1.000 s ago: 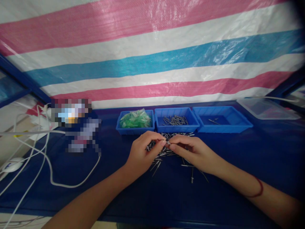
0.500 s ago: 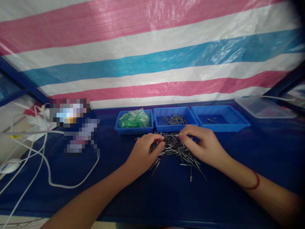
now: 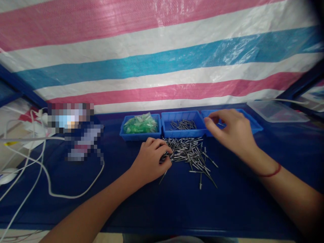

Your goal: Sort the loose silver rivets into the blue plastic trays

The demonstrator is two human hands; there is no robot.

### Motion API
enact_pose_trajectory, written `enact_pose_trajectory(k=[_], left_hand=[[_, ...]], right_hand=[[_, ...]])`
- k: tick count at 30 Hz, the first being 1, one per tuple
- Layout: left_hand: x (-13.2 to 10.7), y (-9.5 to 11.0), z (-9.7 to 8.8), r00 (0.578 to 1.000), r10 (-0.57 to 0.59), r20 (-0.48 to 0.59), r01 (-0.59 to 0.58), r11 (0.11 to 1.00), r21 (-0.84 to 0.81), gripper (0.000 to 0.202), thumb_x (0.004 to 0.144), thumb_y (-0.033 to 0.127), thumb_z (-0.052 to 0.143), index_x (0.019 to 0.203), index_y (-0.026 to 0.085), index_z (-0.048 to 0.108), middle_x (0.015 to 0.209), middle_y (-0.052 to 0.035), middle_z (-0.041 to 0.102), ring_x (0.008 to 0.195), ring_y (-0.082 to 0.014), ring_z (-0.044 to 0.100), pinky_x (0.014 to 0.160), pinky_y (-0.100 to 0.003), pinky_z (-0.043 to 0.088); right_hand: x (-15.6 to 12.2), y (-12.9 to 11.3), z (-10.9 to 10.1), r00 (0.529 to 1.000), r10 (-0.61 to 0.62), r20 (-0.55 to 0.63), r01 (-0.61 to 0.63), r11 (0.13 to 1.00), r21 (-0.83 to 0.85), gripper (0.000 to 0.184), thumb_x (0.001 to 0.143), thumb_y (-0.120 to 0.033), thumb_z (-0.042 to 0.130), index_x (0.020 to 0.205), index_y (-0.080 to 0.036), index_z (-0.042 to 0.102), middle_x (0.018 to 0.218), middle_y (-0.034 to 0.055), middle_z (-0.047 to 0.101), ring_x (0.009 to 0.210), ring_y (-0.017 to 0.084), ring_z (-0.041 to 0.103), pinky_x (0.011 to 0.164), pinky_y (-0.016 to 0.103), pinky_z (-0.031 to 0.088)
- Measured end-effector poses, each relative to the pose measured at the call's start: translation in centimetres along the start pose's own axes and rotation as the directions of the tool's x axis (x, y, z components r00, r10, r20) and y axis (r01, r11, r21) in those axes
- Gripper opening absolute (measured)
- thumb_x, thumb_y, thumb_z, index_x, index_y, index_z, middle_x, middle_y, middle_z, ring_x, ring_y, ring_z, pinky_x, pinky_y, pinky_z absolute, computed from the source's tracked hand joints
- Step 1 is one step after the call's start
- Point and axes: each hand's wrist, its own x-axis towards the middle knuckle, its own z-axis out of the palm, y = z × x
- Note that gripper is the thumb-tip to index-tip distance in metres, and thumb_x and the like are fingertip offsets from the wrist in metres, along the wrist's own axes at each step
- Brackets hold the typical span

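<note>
A heap of blind rivets (image 3: 187, 150), thin silvery pins with short heads, lies on the dark blue table. At the heap's left edge is my left hand (image 3: 153, 160), its fingers curled round some rivets that show between thumb and forefinger. My right hand (image 3: 231, 131) is raised over the right blue tray (image 3: 255, 125), thumb and forefinger brought together; anything pinched there is too small to make out. This hand hides much of that tray. More rivets lie inside the middle blue tray (image 3: 174, 132), just behind the heap.
The left blue tray (image 3: 139, 136) holds green and clear plastic packets (image 3: 141, 124). A translucent lid (image 3: 275, 113) lies at the back right. White cables (image 3: 76, 196) loop over the table's left side beside blurred-out items. Behind everything hangs a striped plastic sheet (image 3: 152, 71).
My right hand has left the heap, moving up and right to the right tray. My left hand stays at the heap's left edge, its fingers more curled. The view has shifted slightly.
</note>
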Motion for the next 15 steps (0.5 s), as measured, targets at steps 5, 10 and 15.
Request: enact_pose_trajectory(k=[5,10,15], left_hand=[[-0.1,0.2,0.5,1.000,0.000,0.026,-0.002,0.997,0.075,0.018,0.080,0.032,0.061,0.093,0.021,0.064,0.102,-0.0050,0.063,0.095,-0.0244,0.049,0.080,-0.039,0.039],[-0.1,0.4,1.0,1.000,-0.011,0.021,0.008,0.991,0.136,0.015,0.084,0.030,0.058,0.092,0.020,0.063,0.100,-0.0057,0.062,0.096,-0.0246,0.047,0.079,-0.038,0.039],[-0.1,0.7,1.2,0.999,-0.046,-0.001,0.046,0.988,0.145,0.010,0.085,0.026,0.056,0.089,0.019,0.063,0.098,-0.0050,0.061,0.095,-0.0239,0.048,0.078,-0.038,0.040]], right_hand=[[-1.9,-4.2,1.0,0.838,-0.460,0.293,0.369,0.874,0.317,0.016,0.086,-0.027,0.054,0.074,-0.020,0.061,0.071,0.0043,0.062,0.069,0.017,0.053,0.067,0.033,0.038],[-2.7,-5.1,2.2,0.775,-0.518,0.362,0.412,0.849,0.332,0.013,0.083,-0.024,0.058,0.072,-0.019,0.061,0.072,0.0055,0.061,0.073,0.018,0.052,0.067,0.032,0.036],[-2.7,-4.9,2.4,0.783,-0.502,0.366,0.403,0.859,0.316,0.013,0.085,-0.021,0.055,0.074,-0.018,0.061,0.074,0.0055,0.062,0.074,0.018,0.051,0.071,0.033,0.038]])
